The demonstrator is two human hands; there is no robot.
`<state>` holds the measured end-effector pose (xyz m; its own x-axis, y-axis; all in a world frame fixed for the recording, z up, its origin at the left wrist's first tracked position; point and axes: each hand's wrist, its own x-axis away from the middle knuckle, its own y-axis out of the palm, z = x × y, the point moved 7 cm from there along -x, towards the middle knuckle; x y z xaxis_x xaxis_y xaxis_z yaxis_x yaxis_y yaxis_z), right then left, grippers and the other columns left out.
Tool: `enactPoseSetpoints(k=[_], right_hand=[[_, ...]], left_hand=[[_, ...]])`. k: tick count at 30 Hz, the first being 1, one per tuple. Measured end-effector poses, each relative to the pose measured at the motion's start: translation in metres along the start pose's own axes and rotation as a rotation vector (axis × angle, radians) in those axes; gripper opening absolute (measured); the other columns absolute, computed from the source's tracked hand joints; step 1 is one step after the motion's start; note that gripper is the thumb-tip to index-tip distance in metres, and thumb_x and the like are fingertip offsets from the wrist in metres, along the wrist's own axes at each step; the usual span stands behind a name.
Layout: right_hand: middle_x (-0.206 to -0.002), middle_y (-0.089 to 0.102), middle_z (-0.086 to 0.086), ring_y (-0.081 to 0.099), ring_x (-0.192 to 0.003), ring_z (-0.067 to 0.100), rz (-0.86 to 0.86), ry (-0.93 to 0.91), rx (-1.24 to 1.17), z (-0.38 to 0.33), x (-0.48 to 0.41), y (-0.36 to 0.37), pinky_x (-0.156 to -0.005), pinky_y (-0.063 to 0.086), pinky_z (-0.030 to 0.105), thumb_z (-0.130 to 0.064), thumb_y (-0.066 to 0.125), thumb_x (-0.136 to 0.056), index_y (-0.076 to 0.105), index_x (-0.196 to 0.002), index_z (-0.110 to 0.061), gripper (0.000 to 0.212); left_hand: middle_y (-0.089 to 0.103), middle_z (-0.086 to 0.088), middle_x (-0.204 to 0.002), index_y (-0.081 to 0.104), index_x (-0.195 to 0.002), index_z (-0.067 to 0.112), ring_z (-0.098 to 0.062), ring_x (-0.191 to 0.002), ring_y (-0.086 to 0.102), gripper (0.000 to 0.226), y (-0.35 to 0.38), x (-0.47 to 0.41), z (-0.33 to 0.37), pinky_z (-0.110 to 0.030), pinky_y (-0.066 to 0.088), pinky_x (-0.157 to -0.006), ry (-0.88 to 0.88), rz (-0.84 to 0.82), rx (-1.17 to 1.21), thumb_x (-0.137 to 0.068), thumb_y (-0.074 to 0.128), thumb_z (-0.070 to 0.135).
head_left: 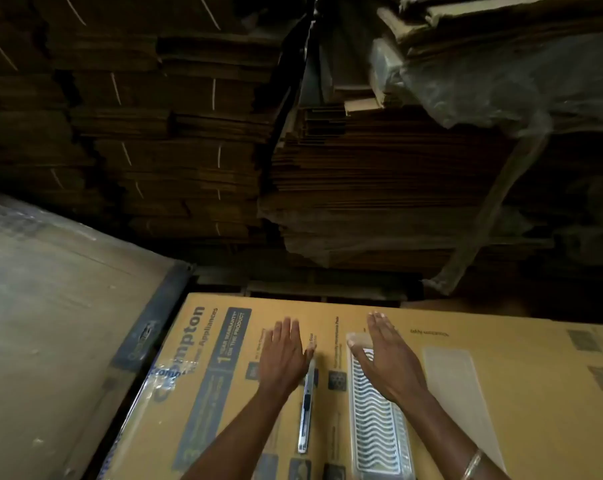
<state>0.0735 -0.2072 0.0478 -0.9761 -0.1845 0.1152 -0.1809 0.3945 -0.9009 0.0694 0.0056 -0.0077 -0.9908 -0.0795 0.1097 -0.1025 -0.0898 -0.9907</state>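
Both hands were spread, fingers straight and close together. The left hand lay flat on the yellow-brown printed cardboard carton, which stretched beneath both palms. The right hand was over the far end of the clear ribbed plastic strip; whether it touched could not be told. The slim silver utility knife lay between the hands, just beside the left thumb. To flatten the carton well, pressing evenly outward from the middle seemed best, palms kept off the knife so it neither slid nor cut
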Motion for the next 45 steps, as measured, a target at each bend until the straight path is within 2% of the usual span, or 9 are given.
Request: enactPoseSetpoints(k=[3,8,14,18,21,28,34,40,45], right_hand=[[-0.166,0.022,-0.004,0.017,-0.152,0.012,0.008,0.036,-0.026,0.004,0.002,0.001,-0.120,0.026,0.036,-0.090,-0.016,-0.063,0.021,-0.157,-0.024,0.121],[-0.161,0.035,-0.005,0.028,-0.149,0.013,-0.038,0.071,-0.012,0.015,0.007,0.008,-0.120,0.029,0.036,-0.087,-0.007,-0.071,0.033,-0.154,-0.024,0.111],[-0.141,0.059,-0.005,0.050,-0.131,0.016,-0.029,0.076,0.045,0.023,0.014,0.005,-0.102,0.044,0.034,-0.062,0.031,-0.099,0.055,-0.138,-0.028,0.057],[-0.123,0.070,-0.010,0.057,-0.123,0.013,0.007,0.082,0.044,0.037,0.020,0.011,-0.089,0.049,0.032,-0.068,0.027,-0.096,0.069,-0.118,-0.032,0.060],[-0.109,0.073,-0.010,0.064,-0.097,0.009,0.042,0.096,0.007,0.047,0.027,0.008,-0.076,0.052,0.030,-0.068,0.025,-0.095,0.073,-0.106,-0.033,0.061],[-0.081,0.064,-0.011,0.055,-0.072,0.004,0.031,0.147,0.006,0.070,0.046,0.005,-0.054,0.035,0.020,-0.071,0.018,-0.091,0.070,-0.086,-0.033,0.065],[-0.084,0.071,-0.012,0.063,-0.075,0.004,0.037,0.187,-0.025,0.089,0.056,0.014,-0.061,0.052,0.027,-0.069,0.029,-0.096,0.073,-0.088,-0.033,0.058],[-0.061,0.052,-0.011,0.054,-0.059,0.004,0.047,0.184,-0.054,0.089,0.060,0.010,-0.048,0.034,0.022,-0.066,0.031,-0.096,0.043,-0.059,-0.041,0.046],[-0.056,0.049,-0.009,0.051,-0.053,0.005,0.070,0.186,-0.092,0.092,0.059,0.008,-0.046,0.032,0.024,-0.063,0.035,-0.097,0.041,-0.055,-0.039,0.049]], left_hand=[[0.048,-0.013,-0.141,0.040,-0.142,0.007,-0.029,-0.128,0.046,0.056,0.028,0.008,0.002,-0.042,0.044,-0.100,-0.009,-0.086,-0.071,-0.103,0.036,0.047],[0.057,-0.011,-0.122,0.056,-0.125,0.009,-0.029,-0.114,0.053,0.037,0.072,0.022,0.008,-0.043,0.045,-0.094,0.030,-0.190,-0.146,-0.103,0.035,0.031],[0.061,-0.010,-0.123,0.058,-0.125,0.012,-0.023,-0.111,0.060,0.035,0.091,0.025,0.012,-0.035,0.053,-0.082,-0.011,-0.239,-0.119,-0.100,0.040,0.029],[0.062,-0.008,-0.123,0.057,-0.124,0.012,-0.023,-0.113,0.061,0.033,0.099,0.029,0.009,-0.035,0.053,-0.086,-0.091,-0.277,-0.074,-0.101,0.042,0.029],[0.063,-0.006,-0.120,0.058,-0.121,0.013,-0.022,-0.111,0.063,0.029,0.100,0.030,0.008,-0.034,0.053,-0.086,-0.156,-0.269,-0.014,-0.101,0.040,0.026],[0.067,-0.004,-0.116,0.061,-0.115,0.013,-0.022,-0.108,0.067,0.029,0.108,0.037,0.008,-0.035,0.054,-0.087,-0.299,-0.257,0.185,-0.100,0.037,0.018],[0.069,-0.006,-0.112,0.057,-0.112,0.011,-0.023,-0.103,0.070,0.021,0.115,0.040,0.008,-0.036,0.055,-0.080,-0.349,-0.225,0.296,-0.102,0.041,0.018],[0.069,-0.006,-0.109,0.059,-0.109,0.010,-0.025,-0.098,0.068,0.019,0.118,0.039,0.005,-0.033,0.048,-0.073,-0.362,-0.221,0.380,-0.103,0.043,0.016],[0.066,-0.012,-0.089,0.052,-0.091,0.016,-0.022,-0.070,0.055,0.017,0.117,0.031,0.004,-0.040,0.048,-0.068,-0.362,-0.203,0.728,-0.105,0.046,0.024]])
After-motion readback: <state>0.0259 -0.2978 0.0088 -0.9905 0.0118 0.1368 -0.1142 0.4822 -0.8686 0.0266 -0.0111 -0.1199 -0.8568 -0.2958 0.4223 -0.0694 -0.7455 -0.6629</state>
